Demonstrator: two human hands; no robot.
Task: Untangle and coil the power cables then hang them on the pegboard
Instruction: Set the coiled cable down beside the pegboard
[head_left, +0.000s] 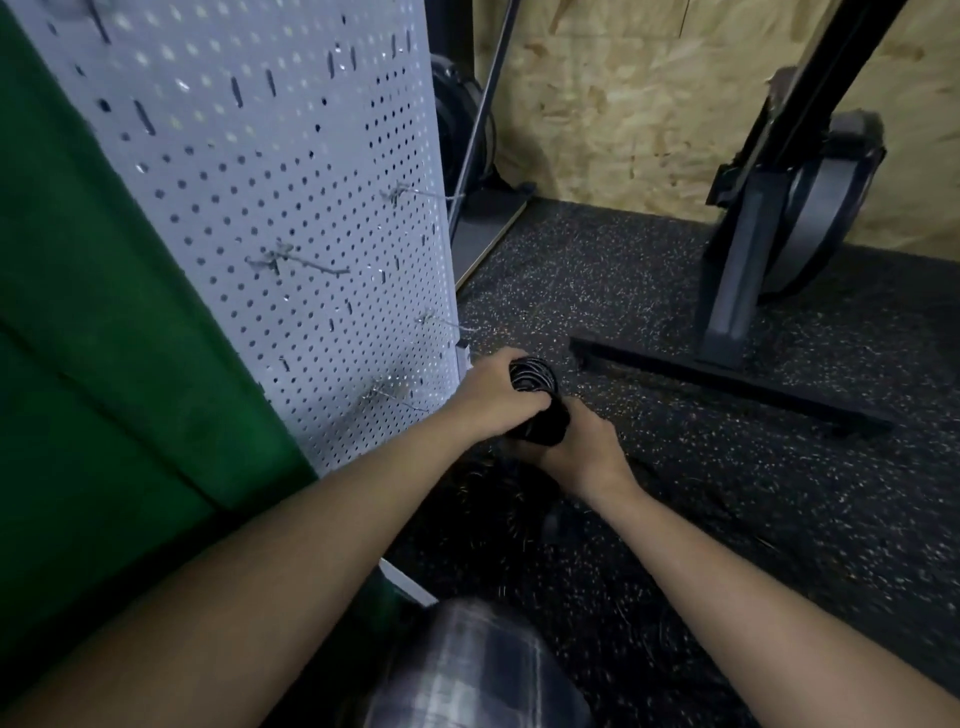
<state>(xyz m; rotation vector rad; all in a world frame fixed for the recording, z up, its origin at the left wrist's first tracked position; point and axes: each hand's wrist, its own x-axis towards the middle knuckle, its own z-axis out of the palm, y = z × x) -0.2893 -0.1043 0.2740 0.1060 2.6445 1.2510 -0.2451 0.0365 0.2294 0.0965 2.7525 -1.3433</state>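
while both arms reach forward, the left hand (493, 395) has its fingers curled tight round the upper part of a black cable coil (535, 389), and the right hand (582, 452) grips the lower part, fingers wrapped underneath and out of sight. the coil is held between the two hands above the speckled black floor (727, 493), just beside the lower right edge of the white pegboard (291, 182). wire hooks (296, 262) stick out of the board, and the lowest sits close to the left wrist. a green panel (104, 364) runs along the board's left edge. a black stand (727, 384) rests on the floor by the wooden wall (623, 104). there's a dark blur under the hands, can't tell what. a plaid knee (478, 670) shows at the bottom.
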